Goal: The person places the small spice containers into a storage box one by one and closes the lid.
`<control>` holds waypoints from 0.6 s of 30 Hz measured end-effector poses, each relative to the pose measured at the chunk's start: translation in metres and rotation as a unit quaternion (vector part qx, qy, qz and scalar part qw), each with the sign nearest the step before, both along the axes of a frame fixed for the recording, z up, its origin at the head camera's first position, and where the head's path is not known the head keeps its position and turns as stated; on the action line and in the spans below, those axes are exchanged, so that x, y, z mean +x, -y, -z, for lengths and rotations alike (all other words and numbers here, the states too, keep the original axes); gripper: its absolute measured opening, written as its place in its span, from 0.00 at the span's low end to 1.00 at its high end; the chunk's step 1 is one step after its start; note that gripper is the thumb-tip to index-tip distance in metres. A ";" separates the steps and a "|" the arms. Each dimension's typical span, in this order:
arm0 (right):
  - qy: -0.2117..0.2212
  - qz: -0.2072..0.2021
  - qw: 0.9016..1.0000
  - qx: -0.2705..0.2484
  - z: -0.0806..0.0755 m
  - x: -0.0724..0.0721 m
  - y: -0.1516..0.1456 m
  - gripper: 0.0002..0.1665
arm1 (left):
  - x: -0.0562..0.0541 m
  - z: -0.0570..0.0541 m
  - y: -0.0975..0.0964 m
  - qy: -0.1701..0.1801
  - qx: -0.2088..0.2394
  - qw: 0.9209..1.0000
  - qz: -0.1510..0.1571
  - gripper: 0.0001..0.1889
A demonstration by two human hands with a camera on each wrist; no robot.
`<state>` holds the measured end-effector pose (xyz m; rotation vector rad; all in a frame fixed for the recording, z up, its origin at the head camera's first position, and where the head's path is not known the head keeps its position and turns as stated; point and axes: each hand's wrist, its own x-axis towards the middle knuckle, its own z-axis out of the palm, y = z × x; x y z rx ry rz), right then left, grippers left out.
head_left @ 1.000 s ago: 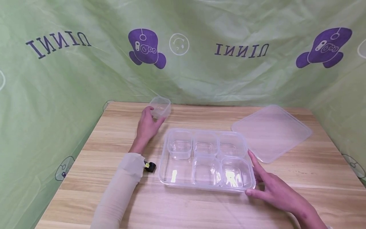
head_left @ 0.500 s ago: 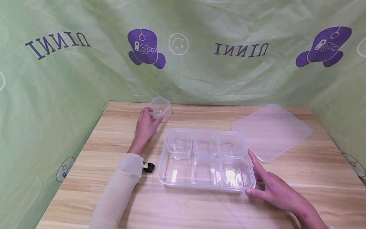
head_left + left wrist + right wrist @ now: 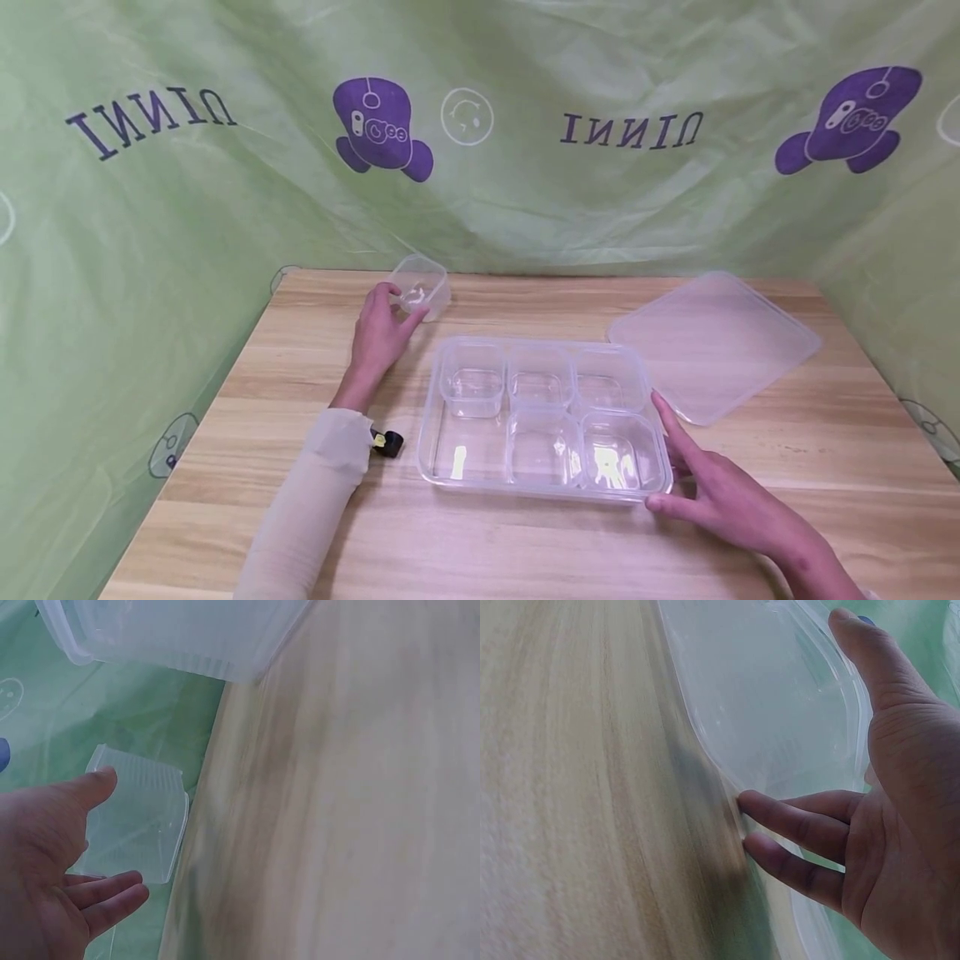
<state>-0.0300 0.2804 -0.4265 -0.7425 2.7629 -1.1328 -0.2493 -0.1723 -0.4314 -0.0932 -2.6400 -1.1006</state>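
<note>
At the table's far left, my left hand (image 3: pixel 377 329) holds a small clear plastic container (image 3: pixel 431 287) between thumb and fingers. In the left wrist view, the thumb lies at one edge of this small container (image 3: pixel 139 817) and the fingers at the opposite edge. A large clear rectangular container (image 3: pixel 468 487) stands mid-table with several small clear containers inside; its front left part shows bare bottom. My right hand (image 3: pixel 723 496) touches the large container's right end, thumb at the front corner and index finger along the side. In the right wrist view, its fingers (image 3: pixel 799 825) extend low beside the wall.
A flat, translucent lid (image 3: pixel 716 350) lies at the back right, close to the large container. A small black device (image 3: pixel 390 443) with a yellow mark sits at the left wrist. Green printed cloth (image 3: pixel 510 208) hangs behind the wooden table (image 3: pixel 480 558) and along its sides.
The small container at the far left has tipped slightly and come a little lower in my left hand, its inner bottom now showing more clearly. The right hand stays at the large container.
</note>
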 end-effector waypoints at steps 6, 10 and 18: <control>-0.009 -0.007 1.000 0.000 0.000 0.000 0.001 0.70 | 0.006 -0.005 0.002 0.000 -0.011 1.000 0.008 0.30; 0.001 0.002 1.000 0.002 0.000 0.001 0.001 0.70 | 0.010 -0.007 0.006 -0.001 -0.012 1.000 0.011 0.29; 0.004 0.008 1.000 0.003 0.001 0.000 0.001 0.70 | 0.016 -0.011 0.009 -0.002 -0.002 1.000 0.020 0.29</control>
